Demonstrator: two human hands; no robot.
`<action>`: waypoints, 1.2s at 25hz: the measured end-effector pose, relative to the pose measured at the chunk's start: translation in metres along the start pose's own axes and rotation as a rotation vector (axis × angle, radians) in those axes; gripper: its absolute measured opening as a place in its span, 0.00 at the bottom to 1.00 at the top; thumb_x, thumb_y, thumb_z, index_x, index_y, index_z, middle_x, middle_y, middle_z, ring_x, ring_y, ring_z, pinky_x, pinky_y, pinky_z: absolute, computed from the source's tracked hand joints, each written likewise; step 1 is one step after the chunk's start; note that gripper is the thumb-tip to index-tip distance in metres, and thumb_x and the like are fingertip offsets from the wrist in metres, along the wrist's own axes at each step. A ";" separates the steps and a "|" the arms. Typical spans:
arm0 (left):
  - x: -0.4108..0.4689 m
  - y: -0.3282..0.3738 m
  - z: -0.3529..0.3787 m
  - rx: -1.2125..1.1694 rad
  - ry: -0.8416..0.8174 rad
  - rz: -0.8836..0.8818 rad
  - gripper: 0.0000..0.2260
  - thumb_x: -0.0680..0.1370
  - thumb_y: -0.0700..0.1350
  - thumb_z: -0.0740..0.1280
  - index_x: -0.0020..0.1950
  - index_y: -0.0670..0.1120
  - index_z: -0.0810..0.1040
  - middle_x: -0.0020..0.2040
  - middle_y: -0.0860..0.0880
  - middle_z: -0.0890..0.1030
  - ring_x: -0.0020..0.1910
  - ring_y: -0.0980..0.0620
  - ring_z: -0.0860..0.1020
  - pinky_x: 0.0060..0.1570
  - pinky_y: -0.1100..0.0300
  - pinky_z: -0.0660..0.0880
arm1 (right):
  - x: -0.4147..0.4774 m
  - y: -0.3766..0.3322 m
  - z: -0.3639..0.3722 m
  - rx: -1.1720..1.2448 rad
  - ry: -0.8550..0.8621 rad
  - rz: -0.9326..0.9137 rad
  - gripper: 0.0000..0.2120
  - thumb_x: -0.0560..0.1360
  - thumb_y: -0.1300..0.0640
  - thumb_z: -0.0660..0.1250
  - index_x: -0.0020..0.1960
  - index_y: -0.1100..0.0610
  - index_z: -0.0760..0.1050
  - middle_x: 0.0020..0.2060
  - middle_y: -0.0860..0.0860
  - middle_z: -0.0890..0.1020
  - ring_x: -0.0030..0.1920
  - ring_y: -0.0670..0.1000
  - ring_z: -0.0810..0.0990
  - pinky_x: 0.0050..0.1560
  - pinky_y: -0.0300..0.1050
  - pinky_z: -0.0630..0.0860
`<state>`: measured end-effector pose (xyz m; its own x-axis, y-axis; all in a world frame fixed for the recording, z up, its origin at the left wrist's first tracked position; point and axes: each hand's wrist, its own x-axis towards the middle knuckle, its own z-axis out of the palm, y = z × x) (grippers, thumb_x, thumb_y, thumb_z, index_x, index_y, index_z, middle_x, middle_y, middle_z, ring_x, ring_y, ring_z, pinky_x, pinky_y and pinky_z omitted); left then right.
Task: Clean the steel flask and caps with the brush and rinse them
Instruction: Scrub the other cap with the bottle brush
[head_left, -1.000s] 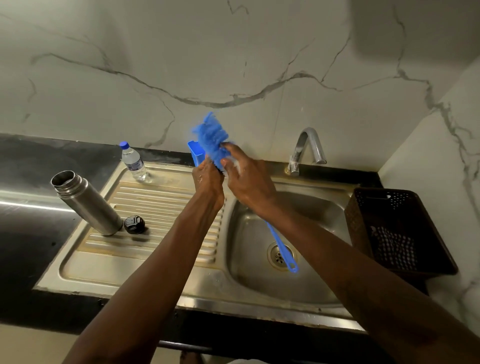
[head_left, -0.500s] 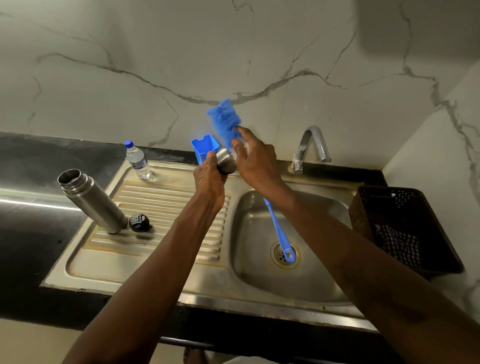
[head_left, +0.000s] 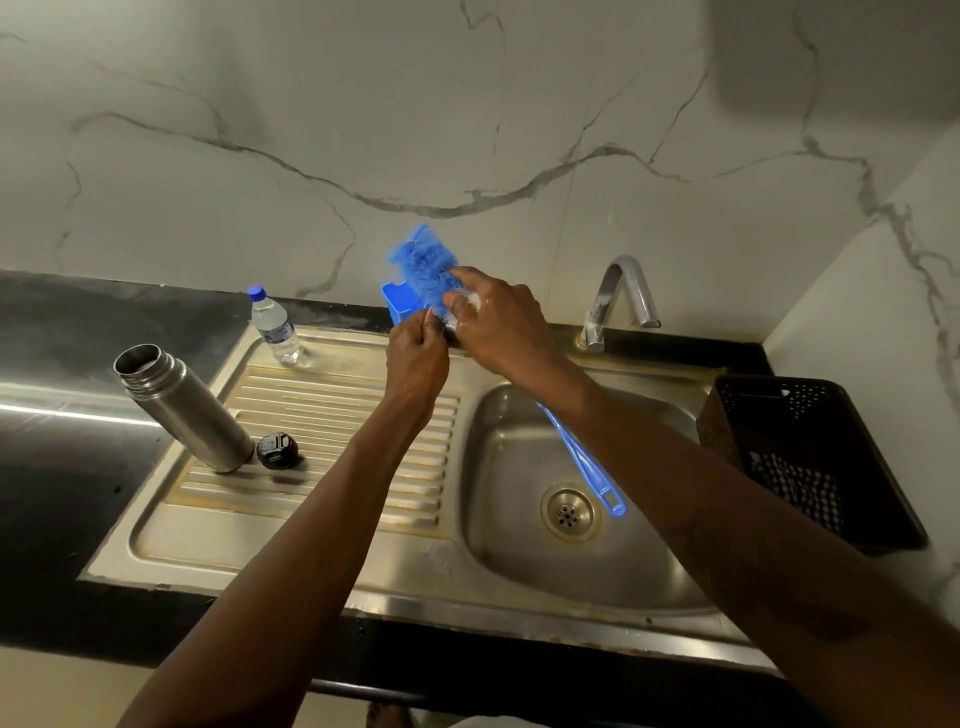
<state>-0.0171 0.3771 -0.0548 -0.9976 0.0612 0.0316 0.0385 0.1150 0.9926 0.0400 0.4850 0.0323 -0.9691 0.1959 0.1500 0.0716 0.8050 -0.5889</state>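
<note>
My left hand (head_left: 415, 358) grips a steel cap above the drainboard; the cap is almost wholly hidden between my hands. My right hand (head_left: 501, 325) holds the blue bottle brush (head_left: 426, 270) just below its bristle head, bristles against the cap. The brush's long handle (head_left: 582, 457) slants down over the sink basin. The open steel flask (head_left: 179, 408) stands at the drainboard's left edge. A small black cap (head_left: 278, 450) lies at its foot.
A stainless sink (head_left: 519, 587) with a ribbed drainboard sits in a black counter. A small water bottle (head_left: 275, 326) and a blue holder (head_left: 395, 306) stand at the back. The tap (head_left: 618, 296) rises behind the basin. A dark perforated basket (head_left: 810, 457) sits at the right.
The brush head has shifted slightly against the cap and my hands have closed together, hiding the cap that showed half a second ago. Flask and black cap have not moved.
</note>
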 end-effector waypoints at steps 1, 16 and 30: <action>-0.001 0.001 -0.001 -0.003 -0.023 -0.002 0.17 0.86 0.48 0.59 0.45 0.41 0.80 0.41 0.40 0.83 0.39 0.50 0.78 0.44 0.49 0.77 | 0.003 0.003 -0.002 0.046 -0.016 0.040 0.21 0.85 0.47 0.60 0.76 0.50 0.71 0.64 0.55 0.82 0.60 0.58 0.81 0.54 0.44 0.72; 0.011 0.036 0.011 -1.145 0.195 -0.466 0.16 0.89 0.46 0.56 0.66 0.35 0.74 0.56 0.35 0.83 0.53 0.42 0.84 0.59 0.47 0.82 | -0.022 0.024 0.051 0.378 0.226 0.115 0.21 0.83 0.40 0.58 0.75 0.40 0.65 0.60 0.47 0.83 0.60 0.55 0.80 0.61 0.58 0.78; -0.002 0.020 0.002 -0.077 0.048 -0.036 0.15 0.82 0.45 0.61 0.35 0.46 0.73 0.32 0.49 0.74 0.34 0.49 0.71 0.38 0.50 0.70 | -0.021 -0.005 0.012 0.029 0.192 -0.081 0.22 0.85 0.46 0.60 0.78 0.47 0.67 0.50 0.52 0.85 0.44 0.55 0.79 0.45 0.42 0.69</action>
<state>-0.0143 0.3816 -0.0355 -0.9999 0.0104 -0.0009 -0.0004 0.0399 0.9992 0.0566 0.4697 0.0226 -0.9083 0.2365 0.3452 -0.0146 0.8065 -0.5910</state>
